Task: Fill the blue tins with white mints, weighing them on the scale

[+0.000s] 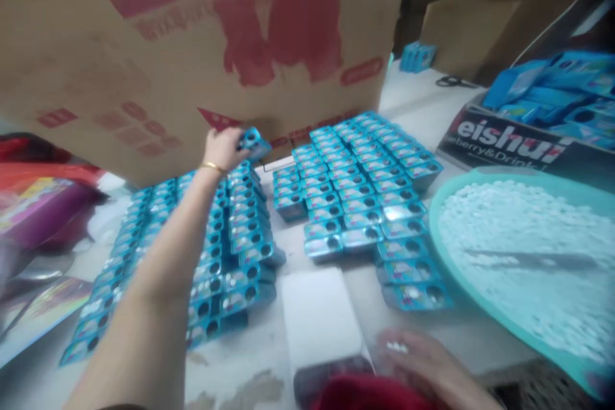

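My left hand (224, 148), with a gold bangle at its wrist, reaches to the far end of the left block of boxes. Its fingers are closed on a small blue box (255, 143) with a dark round hole, held above the row. Below it stand packed rows of similar blue boxes (250, 224), partly hidden by my forearm. A second block of blue boxes (353, 186) stands to the right. Near the front edge my right hand (416, 355) is blurred, its fingers curled around several small white pellets (396, 347).
A turquoise basin (435, 218) of white pellets stands at right, a long flat tool (533, 259) lying in it. Behind it is a printed carton (494, 141) of blue boxes. A large cardboard box (168, 57) blocks the back. A white box (319, 314) lies front centre; scissors (454, 82) lie farther back.
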